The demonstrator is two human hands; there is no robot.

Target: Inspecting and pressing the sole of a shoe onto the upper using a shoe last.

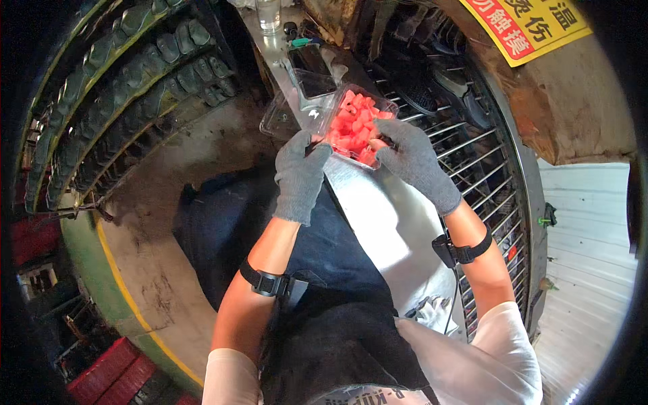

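head: lettered sign (530, 28), lettered shirt (374, 397), hands (413, 160) at tub (349, 160)

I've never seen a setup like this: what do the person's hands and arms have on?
The left hand and right hand each wear a gray fabric glove. Each forearm has a black strap; the left one carries a dark buckle-like piece, the right one a small dark box with a thin cable. The sleeves are short and white.
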